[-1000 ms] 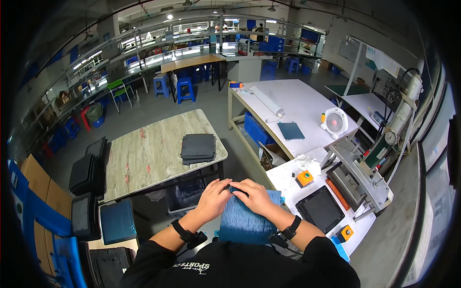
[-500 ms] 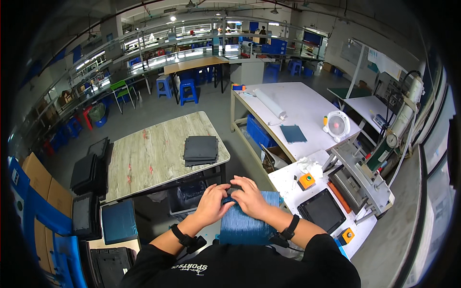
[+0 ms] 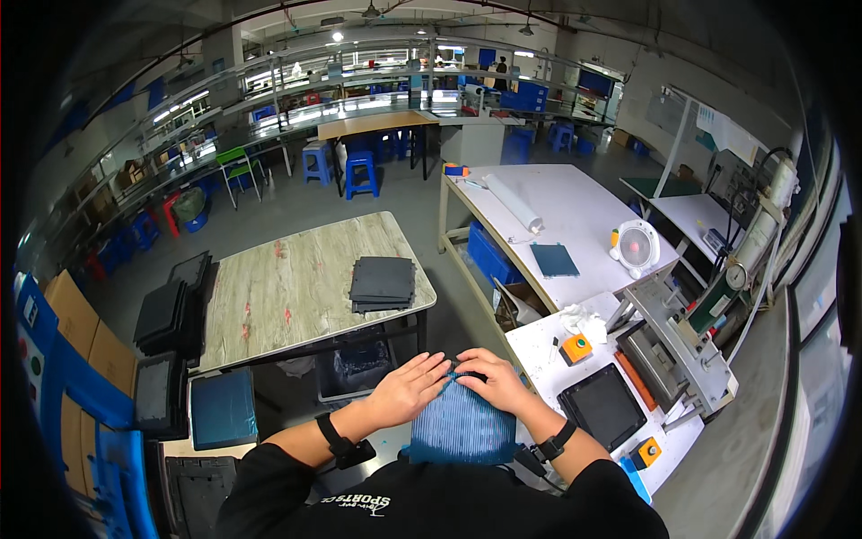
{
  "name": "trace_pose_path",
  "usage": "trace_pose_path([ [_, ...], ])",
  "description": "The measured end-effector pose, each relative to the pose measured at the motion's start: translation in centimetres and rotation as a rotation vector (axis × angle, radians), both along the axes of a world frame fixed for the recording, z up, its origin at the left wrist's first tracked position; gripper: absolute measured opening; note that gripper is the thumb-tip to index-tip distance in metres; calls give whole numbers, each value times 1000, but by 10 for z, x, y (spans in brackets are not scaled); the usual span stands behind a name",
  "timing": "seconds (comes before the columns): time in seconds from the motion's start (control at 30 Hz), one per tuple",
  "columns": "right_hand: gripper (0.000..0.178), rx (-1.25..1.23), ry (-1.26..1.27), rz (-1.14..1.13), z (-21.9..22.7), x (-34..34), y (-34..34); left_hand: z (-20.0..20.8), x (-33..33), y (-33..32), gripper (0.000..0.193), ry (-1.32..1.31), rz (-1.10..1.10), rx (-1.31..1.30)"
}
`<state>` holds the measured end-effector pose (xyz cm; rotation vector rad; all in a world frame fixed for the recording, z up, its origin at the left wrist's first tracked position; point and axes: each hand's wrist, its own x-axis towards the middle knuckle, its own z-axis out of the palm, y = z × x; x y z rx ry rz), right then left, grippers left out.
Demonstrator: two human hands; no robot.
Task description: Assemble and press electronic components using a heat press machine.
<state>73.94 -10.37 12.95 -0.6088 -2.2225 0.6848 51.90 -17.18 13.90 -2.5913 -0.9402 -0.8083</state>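
The blue pad (image 3: 462, 429) is the ribbed, rectangular piece I am holding up in front of my chest, between the wooden table (image 3: 296, 287) on my left and the white bench (image 3: 548, 346) on my right. Both my hands sit at its top edge: the left hand (image 3: 409, 388) lies flat over the upper left corner, fingers spread across the ribs, and the right hand (image 3: 492, 382) curls over the upper right corner. The fingertips of the two hands meet at the middle of that edge, where a small dark bit shows between them; I cannot tell what it is. Whether the thumbs pinch the pad from behind is hidden, so I would call the hold a press on the pad, not a sure clamp.

Against the frames of a second ago, little has shifted. The pad hung in the same place then, and my hands were already on its top. They have since drawn closer at the middle, and my view has tipped a touch lower. I judge the work to be on that top edge, with the pad not yet set down anywhere.

On the wooden table a stack of dark sheets (image 3: 382, 283) rests untouched. On the bench, a black tray (image 3: 603, 406) and an orange box (image 3: 576, 349) lie near my right wrist.
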Motion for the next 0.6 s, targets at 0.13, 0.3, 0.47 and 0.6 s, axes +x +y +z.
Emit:
trace_pose_path([
  [0.13, 13, -3, 14, -57, -1, 0, -1, -2, 3, 3, 38, -25, -15, -30],
  [0.3, 9, 351, -140, -8, 19, -2, -25, -11, 0, 3, 47, -257, -10, -259],
  [0.47, 12, 206, -201, -45, 31, 14, -15, -7, 6, -1, 46, -77, -7, -119],
  [0.6, 19, 31, -159, -16, 16, 31, 1, 6, 11, -11, 47, -60, -2, -93],
])
